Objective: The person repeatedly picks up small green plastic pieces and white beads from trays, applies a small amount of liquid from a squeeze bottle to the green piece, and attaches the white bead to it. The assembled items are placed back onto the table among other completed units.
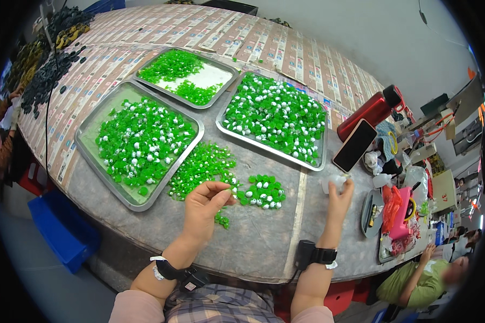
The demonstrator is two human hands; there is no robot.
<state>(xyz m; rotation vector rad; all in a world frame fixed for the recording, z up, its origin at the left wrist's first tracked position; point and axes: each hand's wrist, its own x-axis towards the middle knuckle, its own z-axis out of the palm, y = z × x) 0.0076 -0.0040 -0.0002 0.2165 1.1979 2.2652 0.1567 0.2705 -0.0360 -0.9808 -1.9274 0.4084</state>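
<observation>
My left hand (203,207) is closed in a pinch over the small heap, with a small green plastic piece (230,189) at its fingertips. My right hand (339,200) curls its fingers at a small translucent white container (333,182) on the table; the fingers partly hide it. Between the hands lies a small pile of green pieces with white balls (264,192). Loose small green pieces (202,167) spread beyond my left hand. Two metal trays, one at the left (196,134) and one at the centre (275,152), hold heaps of green pieces with white balls.
A third metal tray (229,83) behind holds small green pieces. At the right stand a red bottle (366,113), a leaning black phone (354,145) and a tray of odds and ends (371,212). A blue stool (62,229) is at the lower left. A person in green (420,282) sits at the right.
</observation>
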